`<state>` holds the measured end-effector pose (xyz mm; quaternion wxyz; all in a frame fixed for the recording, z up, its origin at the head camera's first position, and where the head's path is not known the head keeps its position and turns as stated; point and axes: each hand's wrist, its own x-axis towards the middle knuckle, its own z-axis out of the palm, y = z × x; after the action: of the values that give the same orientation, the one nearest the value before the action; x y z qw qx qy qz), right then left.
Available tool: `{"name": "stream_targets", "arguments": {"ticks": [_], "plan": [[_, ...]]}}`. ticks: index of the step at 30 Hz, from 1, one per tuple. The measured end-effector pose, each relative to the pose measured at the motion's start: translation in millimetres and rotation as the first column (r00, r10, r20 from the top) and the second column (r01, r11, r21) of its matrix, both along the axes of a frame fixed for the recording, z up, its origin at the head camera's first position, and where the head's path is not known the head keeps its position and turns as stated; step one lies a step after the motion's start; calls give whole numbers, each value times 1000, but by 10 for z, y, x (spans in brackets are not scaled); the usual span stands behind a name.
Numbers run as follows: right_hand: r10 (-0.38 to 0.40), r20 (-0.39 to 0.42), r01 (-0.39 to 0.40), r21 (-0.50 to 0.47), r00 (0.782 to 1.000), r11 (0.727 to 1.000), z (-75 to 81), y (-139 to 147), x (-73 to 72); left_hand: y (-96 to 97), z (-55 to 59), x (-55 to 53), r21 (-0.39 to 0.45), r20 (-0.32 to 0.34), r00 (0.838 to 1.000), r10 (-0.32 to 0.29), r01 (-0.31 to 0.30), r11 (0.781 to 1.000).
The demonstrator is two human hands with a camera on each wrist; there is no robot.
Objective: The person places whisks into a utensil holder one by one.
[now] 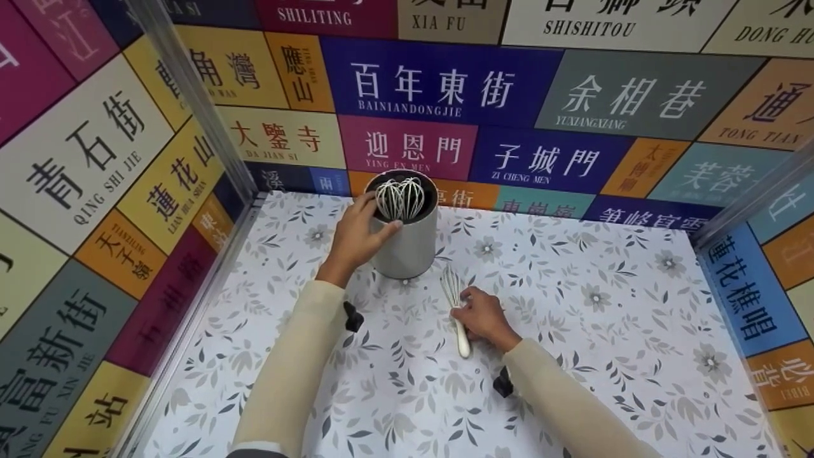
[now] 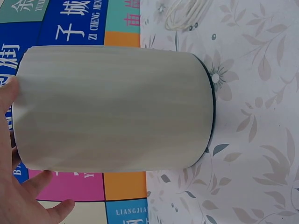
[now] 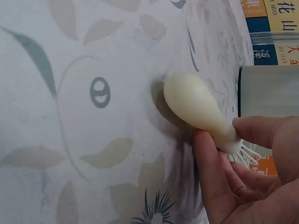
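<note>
A grey cylindrical utensil holder [image 1: 410, 248] with a dark inside stands upright at the back of the table. Two wire whisk heads [image 1: 399, 198] show at its mouth; their handles are hidden inside. My left hand [image 1: 361, 234] holds the holder at the left side of its rim, thumb in front; in the left wrist view the holder's smooth wall [image 2: 117, 107] fills the middle. In front of it, to the right, my right hand [image 1: 482, 313] pinches another whisk near its neck between thumb and fingers. That whisk's cream handle [image 3: 196, 100] points toward me, its wires toward the back.
A white tablecloth [image 1: 572, 369] with grey leaves and flowers covers the table. Panels printed with place names [image 1: 439, 83] rise along the back and both sides. Metal corner posts [image 1: 203, 102] stand where the panels meet.
</note>
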<state>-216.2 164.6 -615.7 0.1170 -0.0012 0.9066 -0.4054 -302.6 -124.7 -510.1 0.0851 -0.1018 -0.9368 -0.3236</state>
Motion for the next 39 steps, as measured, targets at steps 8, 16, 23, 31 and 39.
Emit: {"name": "stream_targets", "arguments": {"ticks": [8,16,23,31,39], "plan": [[-55,117,71,-137,992,988,92,-15,8,5,12,12,-7,20,1000,5,-5,1000],[-85,111,106,-202,990,974,239,-11,-50,9,12,4,-11,19,1000,11,-10,1000],[-79,85,97,-238,993,967,372,-16,-90,7,14,4,-10,25,1000,9,-8,1000],[-54,63,69,-277,997,958,562,-18,-130,4,2,8,-3,16,1000,2,-1,1000],[-58,-2,55,-298,998,953,786,-63,-199,3,12,6,-10,11,1000,0,0,1000]]}}
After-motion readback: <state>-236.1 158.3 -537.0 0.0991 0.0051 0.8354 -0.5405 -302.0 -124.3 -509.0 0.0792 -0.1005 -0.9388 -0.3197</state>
